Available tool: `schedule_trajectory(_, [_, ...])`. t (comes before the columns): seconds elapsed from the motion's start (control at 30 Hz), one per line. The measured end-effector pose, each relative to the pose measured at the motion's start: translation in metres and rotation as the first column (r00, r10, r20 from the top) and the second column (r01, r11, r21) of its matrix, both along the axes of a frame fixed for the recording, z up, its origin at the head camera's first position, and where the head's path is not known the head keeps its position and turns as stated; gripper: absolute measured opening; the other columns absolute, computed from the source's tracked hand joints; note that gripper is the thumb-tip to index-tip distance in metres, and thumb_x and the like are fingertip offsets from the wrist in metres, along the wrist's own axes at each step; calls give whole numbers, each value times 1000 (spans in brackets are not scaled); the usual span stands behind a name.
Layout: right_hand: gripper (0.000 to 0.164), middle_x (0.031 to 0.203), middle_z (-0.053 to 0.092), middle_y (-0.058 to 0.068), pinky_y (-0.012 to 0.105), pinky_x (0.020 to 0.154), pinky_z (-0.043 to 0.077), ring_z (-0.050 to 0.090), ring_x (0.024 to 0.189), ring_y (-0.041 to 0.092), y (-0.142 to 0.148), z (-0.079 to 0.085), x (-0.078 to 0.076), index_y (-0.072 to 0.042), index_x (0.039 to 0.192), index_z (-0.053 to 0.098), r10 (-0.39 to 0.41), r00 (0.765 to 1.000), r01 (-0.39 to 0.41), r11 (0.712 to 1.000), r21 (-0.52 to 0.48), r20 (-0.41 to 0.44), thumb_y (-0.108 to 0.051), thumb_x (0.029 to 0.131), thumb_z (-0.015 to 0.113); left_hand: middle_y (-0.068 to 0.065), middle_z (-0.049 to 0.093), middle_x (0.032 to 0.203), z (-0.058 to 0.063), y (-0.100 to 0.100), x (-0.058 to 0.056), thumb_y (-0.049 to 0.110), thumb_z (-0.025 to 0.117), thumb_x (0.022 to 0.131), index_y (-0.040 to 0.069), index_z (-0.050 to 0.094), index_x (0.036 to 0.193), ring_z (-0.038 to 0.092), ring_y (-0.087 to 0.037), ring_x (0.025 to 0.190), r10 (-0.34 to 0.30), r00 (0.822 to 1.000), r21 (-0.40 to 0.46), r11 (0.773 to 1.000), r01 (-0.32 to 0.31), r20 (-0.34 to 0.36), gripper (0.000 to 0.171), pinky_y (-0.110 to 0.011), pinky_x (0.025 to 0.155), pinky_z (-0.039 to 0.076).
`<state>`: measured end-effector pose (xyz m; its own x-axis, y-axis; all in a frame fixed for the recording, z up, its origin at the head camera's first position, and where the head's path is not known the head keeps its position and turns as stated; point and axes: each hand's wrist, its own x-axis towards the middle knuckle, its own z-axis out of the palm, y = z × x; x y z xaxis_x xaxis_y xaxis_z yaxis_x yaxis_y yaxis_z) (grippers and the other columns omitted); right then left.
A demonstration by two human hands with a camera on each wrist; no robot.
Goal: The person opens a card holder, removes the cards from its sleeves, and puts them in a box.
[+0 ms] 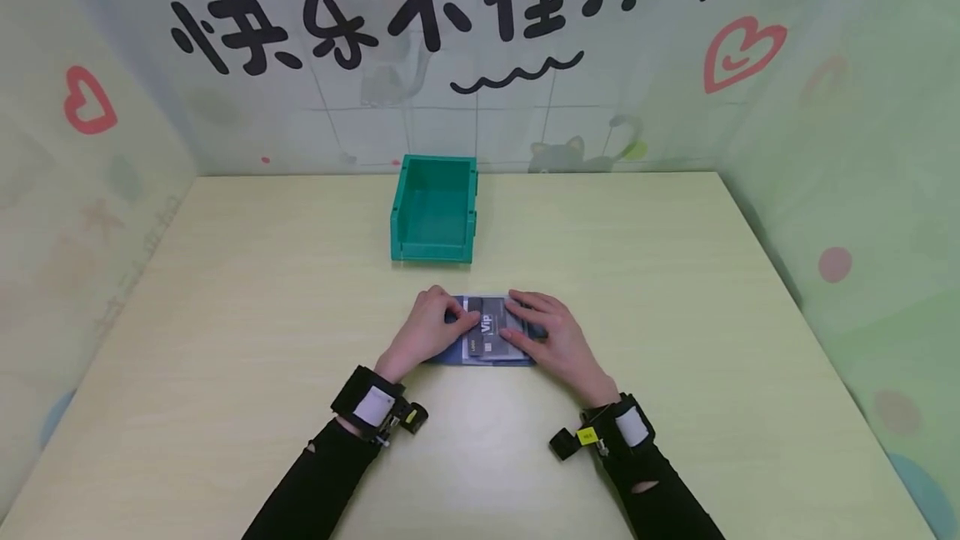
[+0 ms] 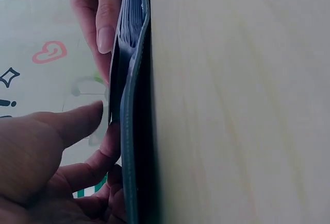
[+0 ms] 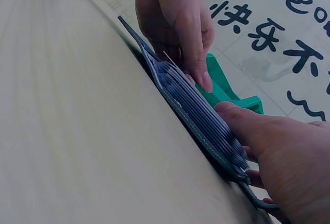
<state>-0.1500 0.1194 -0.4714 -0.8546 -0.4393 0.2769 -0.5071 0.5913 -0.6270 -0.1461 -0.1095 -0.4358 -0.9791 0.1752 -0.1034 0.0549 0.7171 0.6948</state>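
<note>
A dark blue card holder (image 1: pixel 447 353) lies open on the table, its stack of clear sleeves (image 3: pixel 198 116) seen edge-on in the right wrist view. On top is a grey card (image 1: pixel 486 338) marked "Vip", facing up. My left hand (image 1: pixel 429 328) pinches this card at its left edge, thumb above and forefinger at the edge. My right hand (image 1: pixel 558 342) holds the card holder at its right side, with the thumb (image 3: pixel 232 113) on the sleeves and other fingers by their far edge. Whether the card is partly inside a sleeve, I cannot tell.
Behind the card holder stands a green plastic bin (image 1: pixel 435 211) near the table's back edge. The pale wooden table (image 1: pixel 225 298) is bordered by printed walls (image 1: pixel 840 190) at the back and both sides.
</note>
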Motion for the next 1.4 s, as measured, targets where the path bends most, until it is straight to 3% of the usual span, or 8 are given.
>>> schedule_trajectory(0.13, [48,145,59,8,56,114,38,52,137,33,0,-1,0,-9,133,65,1,1000,-1,1000,2,10,-29,91,75,-13,57,100,-1,-1,1,35,76,89,3,74,81,48,-27,98,-3,1000,17,1000,3,3,33,-35,82,38])
schedule_trajectory(0.37, [46,143,60,9,57,113,39,53,135,34,-1,-4,1,-9,132,66,11,1000,-11,1000,-2,-4,-28,90,75,-12,62,100,-5,-10,-2,32,77,89,4,71,83,55,-24,92,21,999,42,999,-22,45,29,-35,80,45])
schedule_trajectory(0.53, [45,143,61,9,56,112,39,54,134,33,-2,-5,0,-9,130,68,13,1000,-13,1000,-9,-6,-27,90,76,-11,63,92,-2,-17,-3,30,75,91,4,68,91,55,-21,82,52,995,96,994,-61,89,26,-26,68,42])
schedule_trajectory(0.87, [45,142,62,8,56,113,38,53,135,32,-2,-4,-1,-9,129,69,-10,1000,9,1000,-22,-16,-27,89,78,-20,75,88,1,-23,-5,13,71,93,-5,68,104,66,-19,73,129,990,208,968,-139,59,21,-22,62,45])
schedule_trajectory(1.07, [45,141,62,8,55,113,39,53,135,32,-1,-4,-2,-9,129,69,-13,1000,13,1000,-18,-21,-27,89,78,-23,75,98,6,-28,-11,12,70,94,-5,70,115,71,-23,80,175,983,220,958,-183,59,27,-20,62,46])
schedule_trajectory(1.23, [44,141,62,9,55,113,39,53,134,33,-1,-4,-1,-9,128,69,-16,1000,15,1000,-20,-24,-26,89,77,-26,73,108,13,-30,-19,13,67,96,-6,68,122,71,-24,88,217,973,300,926,-229,72,33,-17,64,49])
schedule_trajectory(1.4, [44,141,62,9,55,113,39,54,134,33,-3,-4,-1,-8,128,69,-14,1000,14,1000,-24,-16,-26,89,77,-26,73,107,18,-29,-27,12,65,98,-7,64,126,66,-12,82,272,958,410,867,-285,91,34,-14,66,48])
